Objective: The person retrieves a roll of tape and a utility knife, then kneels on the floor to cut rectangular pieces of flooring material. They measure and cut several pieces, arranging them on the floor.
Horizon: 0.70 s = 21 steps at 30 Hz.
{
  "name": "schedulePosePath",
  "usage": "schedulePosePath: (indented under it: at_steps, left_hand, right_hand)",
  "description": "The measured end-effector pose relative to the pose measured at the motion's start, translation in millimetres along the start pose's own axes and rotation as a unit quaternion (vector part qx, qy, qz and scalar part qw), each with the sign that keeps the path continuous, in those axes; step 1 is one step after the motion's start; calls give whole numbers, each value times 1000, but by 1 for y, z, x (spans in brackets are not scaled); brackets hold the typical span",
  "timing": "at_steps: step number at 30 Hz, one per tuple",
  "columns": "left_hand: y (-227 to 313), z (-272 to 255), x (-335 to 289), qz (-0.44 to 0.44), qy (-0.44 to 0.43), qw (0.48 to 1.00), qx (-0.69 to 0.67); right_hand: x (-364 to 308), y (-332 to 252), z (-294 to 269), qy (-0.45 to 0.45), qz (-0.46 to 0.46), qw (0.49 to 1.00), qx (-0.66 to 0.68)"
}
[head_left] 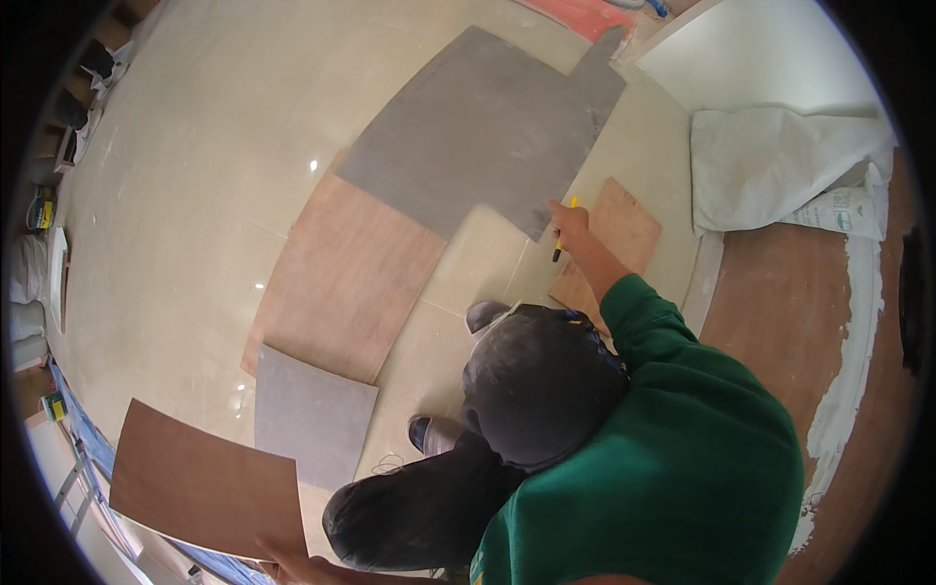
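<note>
Yellow marker (pixel 558 247), just one, pinched in the right hand (pixel 571 222) over the floor (pixel 195 195), close by the large grey board (pixel 478 122).
Five boards in all: that one and a small grey board (pixel 317 414), plus a long brown board (pixel 346 278), a short brown board (pixel 626 229) and a dark brown board (pixel 210 478). The left hand (pixel 290 564) touches the last; near the rim, I cannot tell whether it grips.

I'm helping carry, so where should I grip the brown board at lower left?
Probably the left edge of the brown board, coming from the left: it is thin and flat, that edge looks uncovered, and the left hand is near its lower right corner.
</note>
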State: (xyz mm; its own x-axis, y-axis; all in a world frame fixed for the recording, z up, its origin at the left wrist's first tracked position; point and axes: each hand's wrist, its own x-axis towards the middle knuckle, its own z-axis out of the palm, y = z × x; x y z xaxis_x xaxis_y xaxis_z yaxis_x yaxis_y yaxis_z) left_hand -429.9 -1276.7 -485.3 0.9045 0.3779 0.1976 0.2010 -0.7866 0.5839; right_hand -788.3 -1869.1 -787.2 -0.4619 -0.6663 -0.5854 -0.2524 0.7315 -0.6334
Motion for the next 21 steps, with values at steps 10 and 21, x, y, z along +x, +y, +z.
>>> schedulePosePath:
  at_steps: [10,21]
  left_hand:
    - [26,24,-25,-143,-1,968,-207]
    - [32,45,-49,-176,-89,955,-219]
  right_hand:
    - [-100,-26,47,-23,-8,997,-67]
    - [-73,-28,72,-4,43,997,-62]
